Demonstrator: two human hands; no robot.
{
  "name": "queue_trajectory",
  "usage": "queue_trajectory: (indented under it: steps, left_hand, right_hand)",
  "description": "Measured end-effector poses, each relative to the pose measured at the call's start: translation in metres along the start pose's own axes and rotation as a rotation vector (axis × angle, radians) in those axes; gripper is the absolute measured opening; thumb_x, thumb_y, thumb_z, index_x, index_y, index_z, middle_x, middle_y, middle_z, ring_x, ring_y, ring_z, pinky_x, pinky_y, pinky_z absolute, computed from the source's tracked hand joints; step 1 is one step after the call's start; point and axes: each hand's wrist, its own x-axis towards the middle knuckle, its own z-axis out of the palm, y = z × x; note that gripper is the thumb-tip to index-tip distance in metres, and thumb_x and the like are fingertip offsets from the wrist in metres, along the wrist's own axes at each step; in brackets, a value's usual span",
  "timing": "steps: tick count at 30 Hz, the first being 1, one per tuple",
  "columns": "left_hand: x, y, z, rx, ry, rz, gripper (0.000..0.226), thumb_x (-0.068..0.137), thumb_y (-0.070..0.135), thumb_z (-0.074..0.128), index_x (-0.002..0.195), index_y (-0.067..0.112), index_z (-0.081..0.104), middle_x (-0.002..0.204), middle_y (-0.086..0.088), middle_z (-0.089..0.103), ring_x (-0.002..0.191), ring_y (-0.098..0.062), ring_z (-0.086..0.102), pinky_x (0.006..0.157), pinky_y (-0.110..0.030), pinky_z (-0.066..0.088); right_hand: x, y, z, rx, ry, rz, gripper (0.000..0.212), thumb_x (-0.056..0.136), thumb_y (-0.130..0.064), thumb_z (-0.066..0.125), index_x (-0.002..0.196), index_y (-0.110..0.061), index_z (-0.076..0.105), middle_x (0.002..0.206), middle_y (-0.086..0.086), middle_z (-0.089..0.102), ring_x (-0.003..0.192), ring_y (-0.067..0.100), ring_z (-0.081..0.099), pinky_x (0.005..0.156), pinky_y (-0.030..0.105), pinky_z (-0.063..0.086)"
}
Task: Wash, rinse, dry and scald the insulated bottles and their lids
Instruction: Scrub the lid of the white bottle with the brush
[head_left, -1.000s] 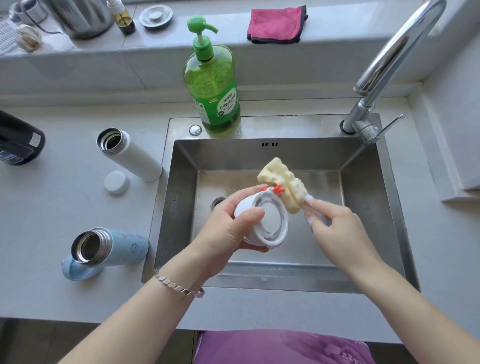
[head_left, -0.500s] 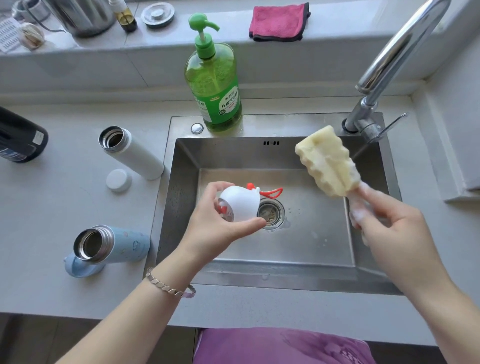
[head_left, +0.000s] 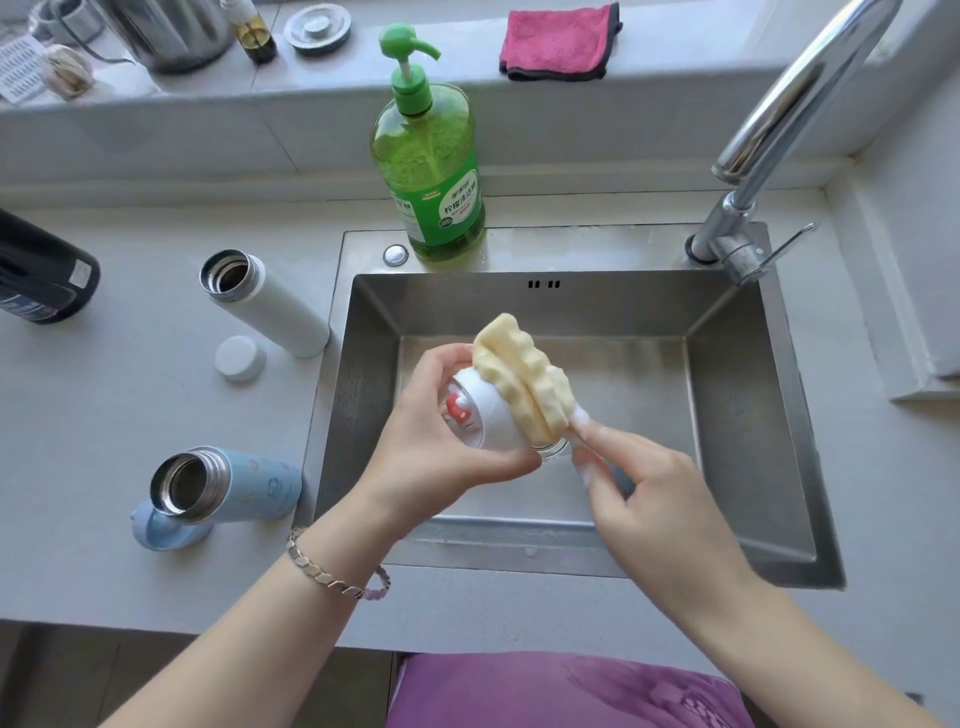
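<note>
1. Half a second on, the sponge brush (head_left: 519, 374) has come down from beside the tap (head_left: 779, 104) and now lies pressed along the domed outside of the white lid (head_left: 485, 418). Earlier the two were apart.
2. Left hand (head_left: 431, 457): the grip is closed round the lid, fingers curled over its far side and thumb under its near edge. The lid is held above the sink (head_left: 727, 374), clear of the basin floor, presumably so that suds drop into the basin.
3. Right hand (head_left: 660, 499): the grip is pinched on the brush handle just below the sponge head. Foam shows on the fingertips, and the handle is mostly hidden.
4. The lid's outer shell, with its red motif, faces up and left. In my judgement the outside is being scrubbed.
5. White bottle (head_left: 270, 306) and blue bottle (head_left: 234, 486) sit open-mouthed on the worktop (head_left: 104, 415), left of the sink and within reach. This view does not show whether they stand or lie. A white cap (head_left: 240, 358) lies between them, and a blue lid (head_left: 166, 530) shows just below the blue bottle's mouth. Whether any of these is already washed cannot be told.
6. The dish-soap bottle (head_left: 428, 166) stands on the sink's back rim. A pink cloth (head_left: 558, 44) lies folded on the ledge behind, probably kept for drying. No water is seen running. In my judgement this is the wash stage, with rinsing, drying and scalding outstanding.
</note>
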Motion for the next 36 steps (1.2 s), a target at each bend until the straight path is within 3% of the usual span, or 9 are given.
queue_trajectory:
  steps: [5,9,13,16,22,26,30,32,36]
  left_hand:
    - [-0.001,0.006,0.000,-0.012,0.011,0.003,0.069,0.050,0.011,0.091,0.101,0.027,0.048,0.093,0.008,0.064,0.076,0.010,0.059,0.069,-0.004,0.043]
    - [0.002,0.004,0.000,-0.072,0.017,-0.014,0.067,0.045,0.010,0.093,0.097,0.027,0.055,0.082,0.008,0.069,0.075,0.000,0.063,0.070,-0.015,0.050]
    - [0.001,0.005,0.000,0.021,0.066,0.007,0.073,0.045,0.017,0.093,0.102,0.036,0.051,0.087,0.015,0.066,0.077,0.007,0.061,0.070,-0.010,0.047]
    - [0.000,0.005,-0.001,0.089,0.067,0.015,0.074,0.047,0.020,0.093,0.102,0.036,0.046,0.090,0.018,0.062,0.079,0.013,0.058,0.069,-0.004,0.043]
    - [0.001,0.000,-0.001,0.218,0.021,0.062,0.067,0.046,0.028,0.085,0.103,0.042,0.052,0.095,0.015,0.062,0.104,-0.014,0.054,0.081,-0.008,0.043]
    - [0.005,0.002,0.000,0.172,0.016,0.090,0.058,0.047,0.018,0.082,0.094,0.041,0.056,0.095,0.009,0.064,0.093,-0.009,0.059,0.078,-0.017,0.046]
    - [0.004,0.002,0.004,0.151,-0.017,0.097,0.065,0.051,0.013,0.080,0.101,0.045,0.053,0.103,0.005,0.061,0.093,-0.007,0.059,0.081,-0.015,0.046]
    - [0.003,0.002,0.007,0.124,-0.034,0.089,0.066,0.053,0.010,0.080,0.103,0.043,0.053,0.103,0.003,0.061,0.092,-0.009,0.060,0.080,-0.017,0.049]
    - [0.002,0.002,0.005,0.062,-0.034,0.074,0.074,0.058,0.001,0.082,0.115,0.026,0.043,0.102,0.009,0.057,0.079,0.004,0.058,0.065,-0.009,0.047]
  right_hand:
    - [-0.006,0.000,0.000,0.005,0.069,-0.070,0.037,0.085,-0.013,0.051,0.116,-0.025,0.065,0.082,-0.002,0.068,0.070,0.015,0.060,0.061,0.031,0.043]
    - [-0.009,-0.003,0.002,-0.021,0.093,-0.136,0.044,0.083,-0.014,0.050,0.124,-0.033,0.051,0.063,-0.006,0.046,0.052,0.006,0.037,0.047,0.019,0.027]
    - [-0.002,0.003,-0.001,-0.010,0.108,-0.032,0.037,0.088,-0.012,0.052,0.116,-0.034,0.058,0.072,-0.001,0.063,0.057,0.013,0.045,0.053,0.032,0.036]
    - [-0.001,0.003,-0.002,0.049,0.085,0.033,0.035,0.089,-0.004,0.055,0.115,-0.025,0.066,0.084,0.003,0.069,0.067,0.014,0.055,0.060,0.026,0.039]
    - [-0.002,0.003,-0.003,0.077,0.047,0.070,0.029,0.091,-0.011,0.055,0.102,-0.035,0.065,0.083,0.011,0.069,0.060,0.020,0.052,0.059,0.036,0.041]
    - [-0.014,-0.008,0.001,-0.050,0.043,-0.084,0.042,0.086,-0.019,0.049,0.115,-0.050,0.048,0.075,0.003,0.063,0.059,0.017,0.050,0.054,0.035,0.041]
    - [-0.003,0.005,-0.001,-0.015,0.087,0.083,0.027,0.091,-0.011,0.054,0.111,-0.026,0.066,0.087,0.013,0.069,0.073,0.027,0.061,0.066,0.042,0.048]
    - [-0.005,0.001,0.000,-0.030,0.090,0.040,0.030,0.090,-0.013,0.053,0.114,-0.026,0.065,0.077,0.002,0.067,0.059,0.013,0.053,0.059,0.035,0.042]
    - [-0.005,-0.002,-0.004,0.010,0.051,0.094,0.030,0.091,-0.015,0.053,0.117,-0.025,0.064,0.086,0.007,0.070,0.064,0.021,0.054,0.064,0.039,0.045]
